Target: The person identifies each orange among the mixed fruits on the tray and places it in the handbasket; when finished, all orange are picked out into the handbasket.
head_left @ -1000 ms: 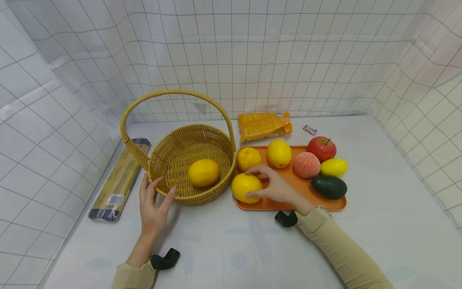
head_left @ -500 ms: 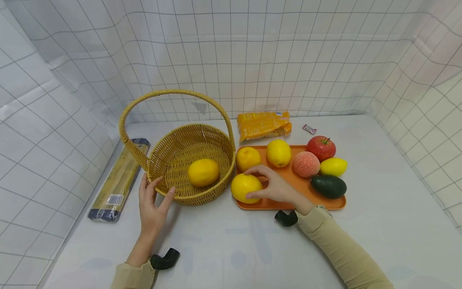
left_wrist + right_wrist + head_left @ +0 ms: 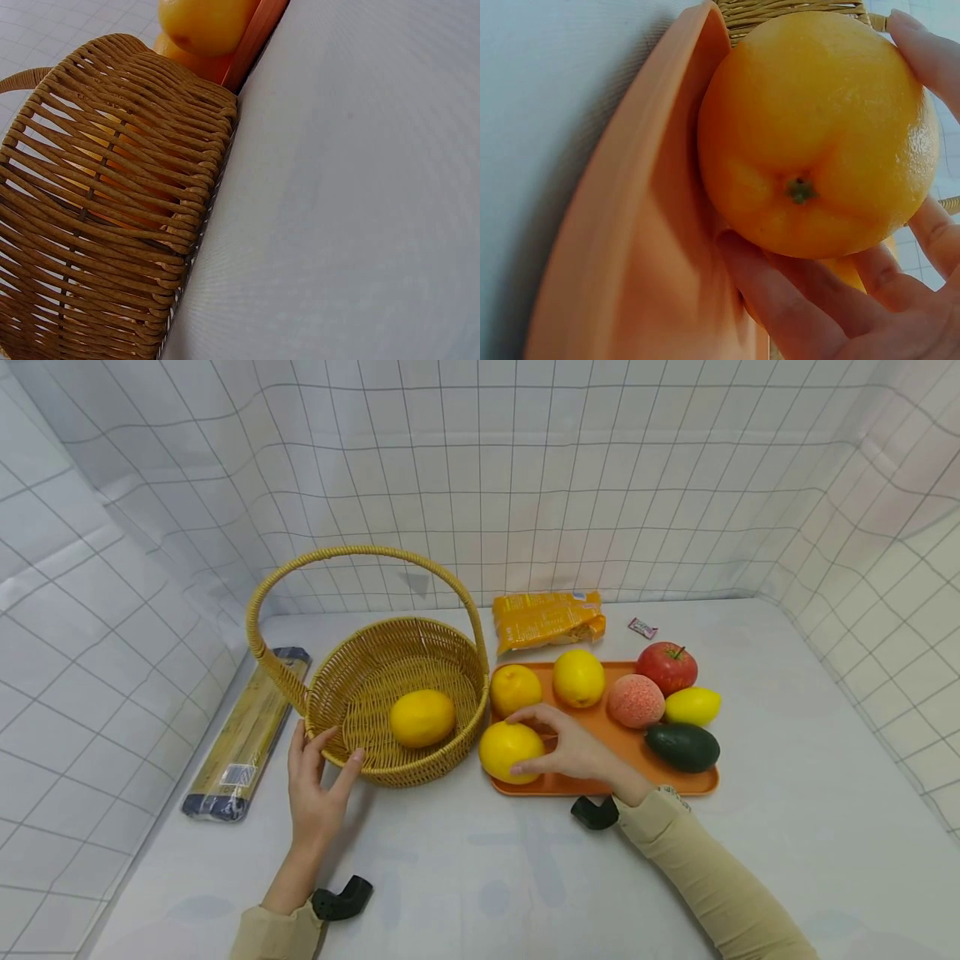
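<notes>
Orange [image 3: 501, 753] sits at near-left corner of tray [image 3: 621, 745], between right hand [image 3: 573, 750] and basket [image 3: 411, 775]; right fingers and thumb grasp it. Left hand [image 3: 318, 806], fingers extended, touches basket.

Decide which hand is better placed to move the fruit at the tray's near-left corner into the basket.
Right, most likely: the right hand curls its thumb and fingers around that fruit, beside the basket. The left hand rests at the basket's rim, farther from the fruit.
</notes>
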A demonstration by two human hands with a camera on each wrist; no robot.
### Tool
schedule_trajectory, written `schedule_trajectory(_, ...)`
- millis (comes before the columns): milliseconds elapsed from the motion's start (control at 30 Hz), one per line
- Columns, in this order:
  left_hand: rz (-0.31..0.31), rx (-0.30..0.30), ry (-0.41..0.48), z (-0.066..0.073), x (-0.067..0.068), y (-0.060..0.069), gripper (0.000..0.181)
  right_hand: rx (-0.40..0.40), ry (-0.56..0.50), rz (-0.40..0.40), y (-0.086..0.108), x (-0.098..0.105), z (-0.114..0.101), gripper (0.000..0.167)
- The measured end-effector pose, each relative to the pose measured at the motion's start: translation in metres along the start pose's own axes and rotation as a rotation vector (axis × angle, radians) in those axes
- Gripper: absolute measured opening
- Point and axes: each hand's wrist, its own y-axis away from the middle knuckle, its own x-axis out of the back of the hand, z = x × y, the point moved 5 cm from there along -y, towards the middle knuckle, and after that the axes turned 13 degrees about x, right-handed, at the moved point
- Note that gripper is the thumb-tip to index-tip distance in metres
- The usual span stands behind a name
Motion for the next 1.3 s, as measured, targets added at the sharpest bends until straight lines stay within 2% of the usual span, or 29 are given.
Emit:
schedule_trajectory(300,-0.002,0.025,-0.009,0.002,-0.001,-0.001,0.048,0.031,0.019,-0.015,0.001,0.000,0.003,0.060)
schedule_trajectory(633,-0.002,0.007,-0.005,0.002,0.000,0.001,0.050,0.013,-0.029,0.000,0.002,0.002,0.000,0.057)
schedule_trajectory(800,0.001,0.013,-0.014,0.003,0.000,0.001,0.049,-0.003,-0.027,0.009,0.001,0.005,0.005,0.057)
schedule_trajectory(900,0.003,0.023,-0.021,0.009,0.000,0.003,0.048,-0.002,-0.049,0.017,0.002,0.009,0.003,0.058)
schedule_trajectory(1133,0.004,0.017,-0.005,0.039,0.000,0.016,0.045,0.019,-0.115,0.038,0.001,0.017,-0.010,0.058)
schedule_trajectory(1300,0.007,0.020,-0.016,0.044,0.000,0.017,0.044,0.016,-0.173,0.068,-0.001,0.026,-0.024,0.059)
